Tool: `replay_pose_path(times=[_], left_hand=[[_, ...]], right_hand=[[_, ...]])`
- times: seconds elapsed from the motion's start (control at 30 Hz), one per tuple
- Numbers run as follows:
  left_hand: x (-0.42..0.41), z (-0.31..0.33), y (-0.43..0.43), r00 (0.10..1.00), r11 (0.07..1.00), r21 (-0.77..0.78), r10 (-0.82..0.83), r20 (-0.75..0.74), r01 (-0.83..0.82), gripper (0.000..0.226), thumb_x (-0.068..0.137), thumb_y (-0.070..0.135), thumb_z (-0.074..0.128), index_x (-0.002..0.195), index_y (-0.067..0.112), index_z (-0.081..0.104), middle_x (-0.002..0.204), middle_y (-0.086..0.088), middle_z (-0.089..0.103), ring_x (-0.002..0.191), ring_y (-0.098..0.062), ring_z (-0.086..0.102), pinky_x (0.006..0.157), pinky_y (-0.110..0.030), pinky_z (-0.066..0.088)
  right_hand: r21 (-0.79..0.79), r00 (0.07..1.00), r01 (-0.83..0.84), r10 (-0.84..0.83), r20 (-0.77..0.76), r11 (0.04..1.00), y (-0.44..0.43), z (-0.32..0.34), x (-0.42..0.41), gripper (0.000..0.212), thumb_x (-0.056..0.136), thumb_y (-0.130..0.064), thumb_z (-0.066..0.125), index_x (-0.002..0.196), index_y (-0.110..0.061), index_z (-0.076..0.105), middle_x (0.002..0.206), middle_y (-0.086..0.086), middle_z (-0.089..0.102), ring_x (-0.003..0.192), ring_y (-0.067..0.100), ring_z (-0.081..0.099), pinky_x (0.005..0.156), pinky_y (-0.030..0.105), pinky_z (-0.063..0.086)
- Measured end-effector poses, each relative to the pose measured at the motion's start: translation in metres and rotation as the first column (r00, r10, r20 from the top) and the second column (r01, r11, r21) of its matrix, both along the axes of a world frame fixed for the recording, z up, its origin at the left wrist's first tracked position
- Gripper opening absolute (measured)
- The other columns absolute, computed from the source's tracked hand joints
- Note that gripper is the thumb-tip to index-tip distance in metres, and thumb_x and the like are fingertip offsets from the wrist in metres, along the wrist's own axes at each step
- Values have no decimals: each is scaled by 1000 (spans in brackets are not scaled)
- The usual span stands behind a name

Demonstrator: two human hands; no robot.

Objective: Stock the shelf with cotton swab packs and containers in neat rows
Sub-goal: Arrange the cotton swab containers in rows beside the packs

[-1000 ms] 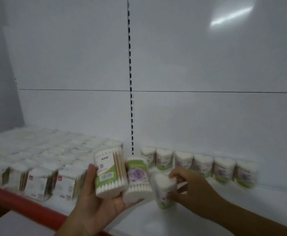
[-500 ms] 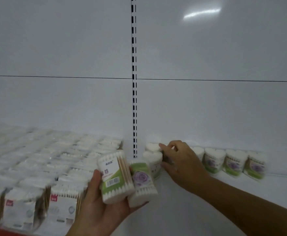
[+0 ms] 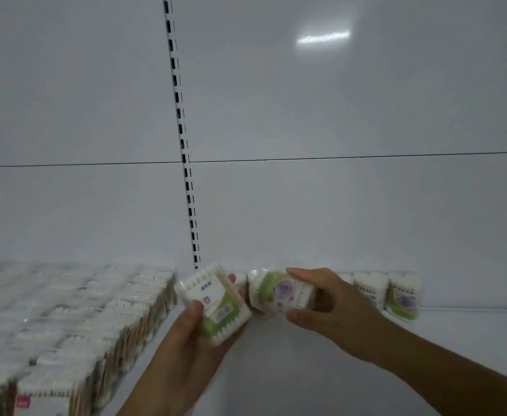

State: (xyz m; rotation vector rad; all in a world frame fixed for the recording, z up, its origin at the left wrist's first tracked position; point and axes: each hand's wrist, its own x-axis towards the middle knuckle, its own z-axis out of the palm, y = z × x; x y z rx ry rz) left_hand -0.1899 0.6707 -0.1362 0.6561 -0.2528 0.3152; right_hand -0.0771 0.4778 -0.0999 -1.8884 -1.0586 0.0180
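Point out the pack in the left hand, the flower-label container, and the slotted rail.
pack (image 3: pixel 211 298), head view, on its white label.
flower-label container (image 3: pixel 283 289), head view, on the purple flower.
slotted rail (image 3: pixel 182 144), head view, mid-height.

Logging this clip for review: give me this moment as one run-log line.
left hand: holds green-label pack | right hand: grips flower-label container | container row: at back of shelf

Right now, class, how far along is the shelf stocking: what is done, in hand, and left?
Done: a dense block of packs fills the left of the shelf; a row of containers lines the back wall. In hand: the left hand holds a green-label pack, the right hand grips a flower-label container. Left: placing both; the bare shelf before that row looks unfilled.
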Motion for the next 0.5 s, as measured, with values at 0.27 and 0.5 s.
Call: replay_pose_path(times=[0.27, 0.5], left_hand=[[0, -20, 11, 981, 997, 32, 73, -180, -69, 76, 14, 35, 99, 85, 15, 80, 92, -16, 73, 70, -28, 71, 48, -36, 55], [-1, -24, 11, 962, 993, 50, 116, -246, -107, 75, 24, 43, 98, 91, 15, 79, 99, -14, 73, 75, -25, 71, 50, -35, 55]], right_hand=[[-521, 941, 127, 64, 333, 844, 14, 11, 22, 42, 71, -42, 71, 105, -40, 45, 105, -18, 49, 91, 4, 51, 70, 17, 42], [-318, 851, 44, 131, 508, 947, 46, -17, 28, 21, 80, -14, 67, 101, -14, 65, 107, -2, 57, 96, 15, 53, 76, 11, 32]])
